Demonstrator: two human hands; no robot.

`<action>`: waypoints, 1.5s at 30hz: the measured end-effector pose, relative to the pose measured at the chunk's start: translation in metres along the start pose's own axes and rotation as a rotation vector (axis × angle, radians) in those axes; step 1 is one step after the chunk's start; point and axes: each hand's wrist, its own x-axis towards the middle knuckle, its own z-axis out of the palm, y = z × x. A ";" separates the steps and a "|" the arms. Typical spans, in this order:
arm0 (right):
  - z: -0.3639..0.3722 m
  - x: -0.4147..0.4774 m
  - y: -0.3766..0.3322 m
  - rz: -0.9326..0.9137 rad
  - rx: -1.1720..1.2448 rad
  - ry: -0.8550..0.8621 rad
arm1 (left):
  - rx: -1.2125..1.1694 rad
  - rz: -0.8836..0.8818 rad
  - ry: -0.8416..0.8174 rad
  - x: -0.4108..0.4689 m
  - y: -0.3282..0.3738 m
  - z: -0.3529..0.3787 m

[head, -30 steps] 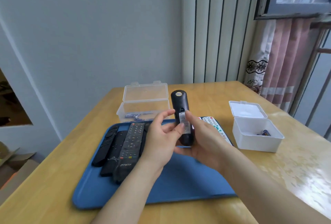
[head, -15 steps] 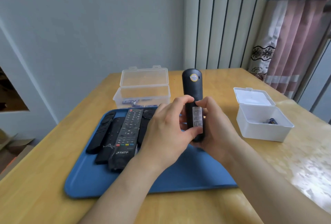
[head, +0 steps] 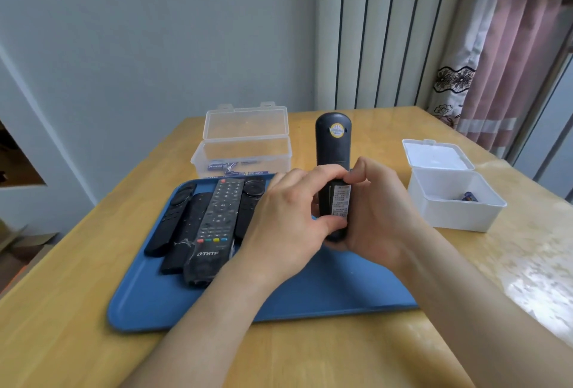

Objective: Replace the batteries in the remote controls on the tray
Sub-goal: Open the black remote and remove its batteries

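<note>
A black remote (head: 333, 152) stands upright above the blue tray (head: 325, 288), its back facing me, with a round yellow sticker near its top and a white label lower down. My left hand (head: 288, 220) grips its lower half, fingers curled over the upper edge of the battery cover and thumb on the label. My right hand (head: 375, 214) wraps around the remote from the right and below. Several other black remotes (head: 214, 226) lie side by side on the tray's left part.
A clear box (head: 245, 155) with its lid up holds blue batteries behind the tray. A white box (head: 452, 201), lid open, stands at the right with a battery inside. The wooden table (head: 527, 263) ends near a wall and curtain.
My left hand's fingers closed over the back of the remote, covering more of the label. The remote stays upright between both hands; the camera tilted down slightly.
</note>
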 end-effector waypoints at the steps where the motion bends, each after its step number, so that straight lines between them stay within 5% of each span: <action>1: 0.000 0.000 0.001 0.004 0.005 -0.008 | -0.023 -0.019 -0.019 0.001 0.000 -0.001; 9: 0.002 0.000 0.004 -0.033 0.059 -0.037 | -0.268 -0.174 0.108 0.005 -0.005 -0.006; 16: 0.003 0.002 0.006 -0.187 0.026 0.025 | -0.218 -0.127 0.228 0.004 0.003 -0.007; 23: -0.004 0.003 -0.002 -0.251 0.080 0.144 | -0.882 -0.174 0.021 0.006 0.008 -0.033; 29: -0.005 0.001 -0.005 -0.231 0.153 0.149 | -0.408 -0.269 -0.582 0.001 0.006 -0.029; 35: -0.005 -0.001 -0.005 -0.219 0.167 0.096 | -0.018 -0.215 -0.702 -0.004 0.003 -0.021; 38: -0.006 -0.001 -0.005 -0.215 0.170 0.082 | 0.017 -0.184 -0.591 -0.003 -0.001 -0.024; 42: -0.008 -0.003 -0.005 -0.197 0.067 0.052 | -0.204 -0.111 -0.068 0.004 -0.002 -0.022; 45: -0.012 -0.009 0.003 -0.181 -0.037 -0.033 | -0.121 -0.038 0.191 0.006 -0.007 -0.017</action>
